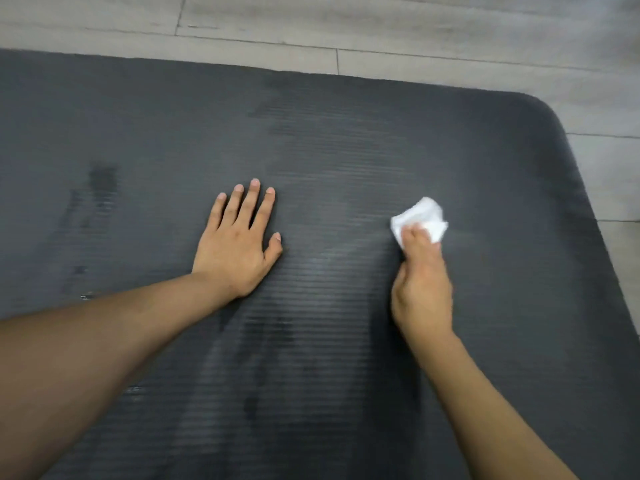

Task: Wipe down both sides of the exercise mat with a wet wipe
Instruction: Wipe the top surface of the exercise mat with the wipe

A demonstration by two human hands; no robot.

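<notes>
From the head view, a dark grey ribbed foam exercise mat (346, 140) is seen laid flat on a pale grey wood-plank floor (415, 26), with one rounded corner of the mat at the upper right. A crumpled white wet wipe (420, 216) is pressed onto the mat, towards that rounded corner and inward from the mat's right edge. The wipe is pinched by the right hand (420, 289), whose fingers are curled round its near part, so that the wipe sticks out beyond the fingertips on the far side. The right hand and wipe are blurred. The left hand (237, 244) is laid flat on the mat, palm down, with fingers straight and slightly spread and the thumb held out to the side; nothing is held in it. It is well apart from the wipe, nearer the middle of the mat. Darker damp streaks are visible on the mat between the two hands and beyond the left hand.
</notes>
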